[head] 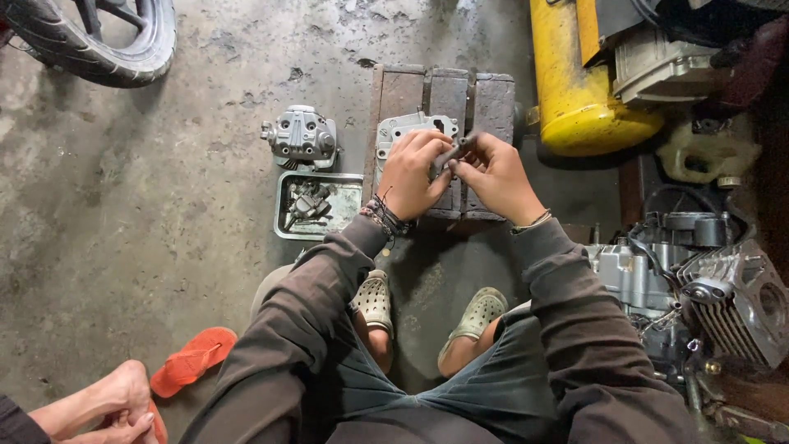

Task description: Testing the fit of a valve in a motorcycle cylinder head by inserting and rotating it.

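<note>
My left hand (pixel 413 174) rests on a grey metal engine cover (pixel 400 129) that lies on a low wooden block platform (pixel 485 103). My right hand (pixel 491 173) meets it from the right. Both hands pinch a small dark metal rod (pixel 457 149) between their fingertips, just above the cover. Dark sleeves cover both arms, with bracelets at the wrists. I squat with my feet in grey clogs (pixel 375 299) below the platform.
A grey cylinder head (pixel 302 136) sits on the concrete floor to the left, above a metal tray (pixel 281 226) with small parts. A yellow compressor tank (pixel 575 90) stands at top right. An engine block (pixel 699 288) is at right, a tyre (pixel 107 49) at top left. Another person's foot (pixel 99 403) and an orange sandal (pixel 193 359) are at bottom left.
</note>
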